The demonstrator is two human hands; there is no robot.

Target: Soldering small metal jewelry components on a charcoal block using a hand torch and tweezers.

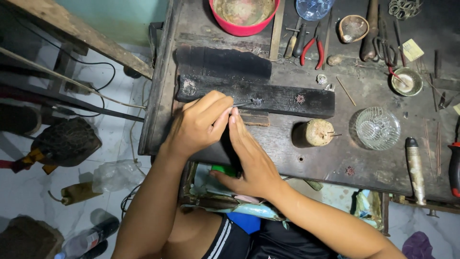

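Item, nearest me: my right hand point(254, 158), flat and on edge, fingers straight and holding nothing, fingertips touching the left grip, heel near the tabletop point(335, 165) edge. Item, just beside it: my left hand point(199, 125), its grip pinched narrow around fine metal tweezers point(243, 103). Item, at the tweezer tips: a small dark filigree piece point(257, 101), resting on the charred wooden block point(268, 98) just beyond the grip. Item, further right along that block: a second small reddish ornament point(300, 99). Judged step: placing or adjusting the tiny piece on the block; the next move would call for a steady tip and the bracing hand kept close. Item, right of the grip: a cork-like stump point(318, 132) with pins, then a cut-glass dish point(377, 128). Item, far beyond the grip: red-handled pliers point(312, 50), a red bowl point(244, 19) cut off by the frame's top. Hard to make out: the piece's form, too small to read; what the tweezers actually clasp; the green thing under my right palm, mostly hidden.
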